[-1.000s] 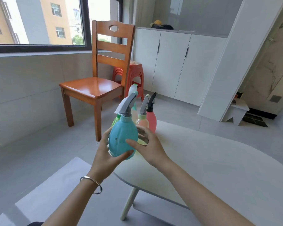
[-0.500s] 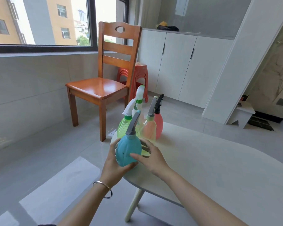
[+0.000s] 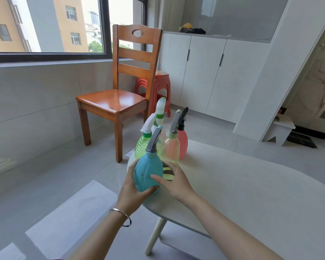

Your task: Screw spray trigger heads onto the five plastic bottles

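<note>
A blue bottle (image 3: 147,175) with a grey trigger head (image 3: 154,140) stands at the left end of the white table (image 3: 251,184). My left hand (image 3: 131,186) cups it from the left, thumb under its front. From the right, my right hand (image 3: 174,180) holds it, thumb on the front and fingers behind. Close behind stand a green bottle (image 3: 142,148) with a white head, a clear yellowish bottle (image 3: 171,150) with a grey head, a pink bottle (image 3: 183,143) with a black head, and a white-and-green head (image 3: 160,111) whose bottle is mostly hidden.
The bottles stand close to the table's rounded left edge, with floor below. A wooden chair (image 3: 116,102) and stacked red stools (image 3: 158,85) are beyond the table. White cabinets (image 3: 204,72) line the back wall.
Both hands have brought the blue bottle down from the air to the table, in front of the other bottles. The camera view has tilted slightly.
</note>
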`<state>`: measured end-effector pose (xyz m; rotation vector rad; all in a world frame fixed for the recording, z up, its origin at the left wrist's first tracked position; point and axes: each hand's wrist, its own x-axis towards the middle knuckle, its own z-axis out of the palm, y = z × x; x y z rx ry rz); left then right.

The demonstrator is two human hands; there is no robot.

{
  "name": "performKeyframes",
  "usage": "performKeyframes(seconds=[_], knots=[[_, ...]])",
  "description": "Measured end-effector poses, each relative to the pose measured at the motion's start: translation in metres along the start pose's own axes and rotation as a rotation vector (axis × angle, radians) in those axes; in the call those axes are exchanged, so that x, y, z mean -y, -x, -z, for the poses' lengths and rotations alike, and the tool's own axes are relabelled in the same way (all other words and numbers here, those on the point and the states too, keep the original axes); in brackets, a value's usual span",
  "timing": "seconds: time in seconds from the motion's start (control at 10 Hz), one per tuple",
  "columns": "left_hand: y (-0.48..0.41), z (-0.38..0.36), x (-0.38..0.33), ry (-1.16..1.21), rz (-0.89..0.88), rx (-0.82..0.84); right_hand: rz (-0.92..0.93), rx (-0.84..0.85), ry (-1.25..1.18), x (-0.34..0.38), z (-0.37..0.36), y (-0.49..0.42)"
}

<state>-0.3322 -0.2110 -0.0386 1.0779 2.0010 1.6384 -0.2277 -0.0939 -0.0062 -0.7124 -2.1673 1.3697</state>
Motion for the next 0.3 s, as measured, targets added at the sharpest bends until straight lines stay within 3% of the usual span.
performKeyframes(seconds=[0.2, 0.3], knots=[[-0.002, 0.0, -0.004, -0.017, -0.024, 0.018, -0.016, -0.048, -0.02, 0.011, 0.013, 0.012], [-0.005, 0.002, -0.02, -0.029, -0.049, -0.022, 0.067, -0.121, -0.075, 0.042, 0.04, 0.02]])
